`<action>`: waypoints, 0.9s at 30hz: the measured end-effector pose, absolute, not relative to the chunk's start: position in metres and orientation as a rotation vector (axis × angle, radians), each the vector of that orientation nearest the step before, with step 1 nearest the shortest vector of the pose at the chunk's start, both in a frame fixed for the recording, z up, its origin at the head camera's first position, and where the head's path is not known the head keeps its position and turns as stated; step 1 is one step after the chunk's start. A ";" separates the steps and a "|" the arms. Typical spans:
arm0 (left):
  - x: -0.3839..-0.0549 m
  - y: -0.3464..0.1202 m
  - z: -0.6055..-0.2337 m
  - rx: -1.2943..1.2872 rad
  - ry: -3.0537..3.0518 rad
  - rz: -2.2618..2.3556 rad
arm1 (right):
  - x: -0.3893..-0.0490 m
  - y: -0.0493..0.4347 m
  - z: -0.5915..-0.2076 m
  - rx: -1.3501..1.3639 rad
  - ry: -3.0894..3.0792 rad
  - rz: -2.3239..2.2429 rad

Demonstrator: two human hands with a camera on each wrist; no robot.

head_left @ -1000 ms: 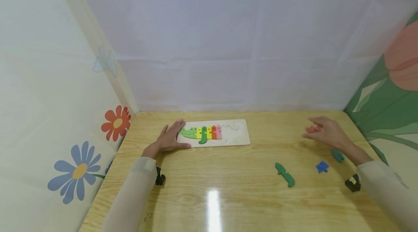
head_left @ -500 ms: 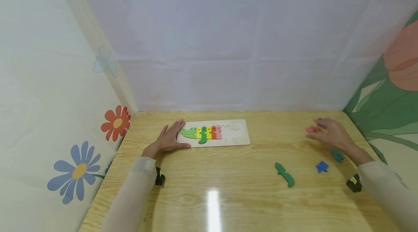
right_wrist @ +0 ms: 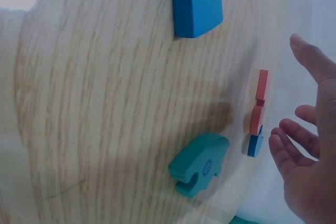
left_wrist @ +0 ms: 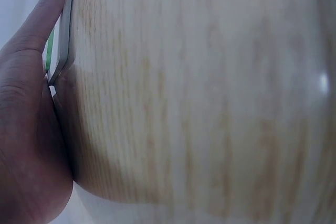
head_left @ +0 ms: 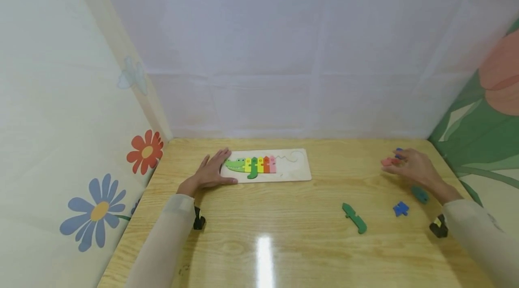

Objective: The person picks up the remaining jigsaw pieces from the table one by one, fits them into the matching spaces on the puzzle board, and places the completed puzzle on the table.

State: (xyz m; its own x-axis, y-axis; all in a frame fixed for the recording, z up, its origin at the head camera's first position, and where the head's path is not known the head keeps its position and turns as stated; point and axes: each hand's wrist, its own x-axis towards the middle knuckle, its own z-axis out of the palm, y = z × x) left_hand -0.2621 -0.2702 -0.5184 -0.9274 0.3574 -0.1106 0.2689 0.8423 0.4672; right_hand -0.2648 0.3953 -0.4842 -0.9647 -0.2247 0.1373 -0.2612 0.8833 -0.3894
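My left hand (head_left: 210,171) rests on the left end of a pale puzzle board (head_left: 293,168), its thumb along the near edge and its fingers spread toward the far edge. Colored crocodile puzzle pieces lie in the board: a green head (head_left: 235,165), then yellow, green, yellow, red and pink body sections. At the far right of the table, my right hand (head_left: 415,168) hovers over a pink puzzle piece (right_wrist: 258,103) and a small blue piece (right_wrist: 255,145) beside it. The right wrist view shows its fingers (right_wrist: 299,142) loosely extended, apart from both pieces.
Nearer me on the right lie a teal puzzle piece (head_left: 420,194), a blue puzzle piece (head_left: 401,209) and a long green tail-like piece (head_left: 354,218). The wooden table (head_left: 243,225) meets a white backdrop (head_left: 251,107) at its far edge.
The right hand has shifted slightly right, leaving more of the small blue piece visible by the pink one. The left hand and the board stay put.
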 end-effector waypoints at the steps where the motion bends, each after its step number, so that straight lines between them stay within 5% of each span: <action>1: -0.262 -0.270 -0.519 0.485 2.827 0.676 | -0.265 0.396 -0.485 0.389 -2.955 0.628; 27: -0.263 -0.271 -0.521 0.488 2.819 0.668 | -0.272 0.401 -0.500 0.355 -2.955 0.658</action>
State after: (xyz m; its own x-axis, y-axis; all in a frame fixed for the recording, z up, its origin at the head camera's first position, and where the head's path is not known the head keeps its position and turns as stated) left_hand -0.2627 -0.2713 -0.5211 -0.9247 0.3613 -0.1198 0.2691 0.8431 0.4656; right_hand -0.2722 0.4010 -0.5001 -0.9685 -0.2054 0.1406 -0.2457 0.8798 -0.4070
